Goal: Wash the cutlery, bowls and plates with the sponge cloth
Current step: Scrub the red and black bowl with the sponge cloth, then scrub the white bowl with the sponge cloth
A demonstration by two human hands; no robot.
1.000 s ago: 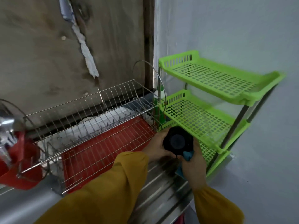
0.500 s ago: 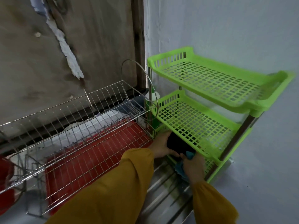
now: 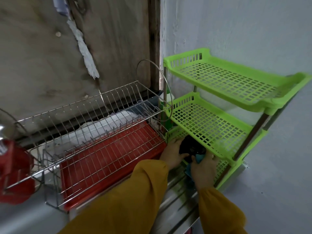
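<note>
A black bowl (image 3: 190, 146) sits partly under the middle tier of the green plastic shelf rack (image 3: 219, 119), on its bottom tier. My left hand (image 3: 172, 153) holds the bowl's left side, fingers curled on its rim. My right hand (image 3: 203, 169) is at the bowl's front right and clutches a blue sponge cloth (image 3: 199, 157) against it. Both arms wear mustard-yellow sleeves. Most of the bowl is hidden by the shelf grid.
A wire dish rack (image 3: 94, 125) over a red drip tray (image 3: 109, 164) stands to the left, with a white cloth behind. A red object (image 3: 15, 173) hangs at the far left. The ribbed steel drainboard (image 3: 179, 205) runs below my hands. The wall is close on the right.
The bowl has gone from in front of the shelf rack to under its middle tier, both hands following it inward. The camera has shifted slightly.
</note>
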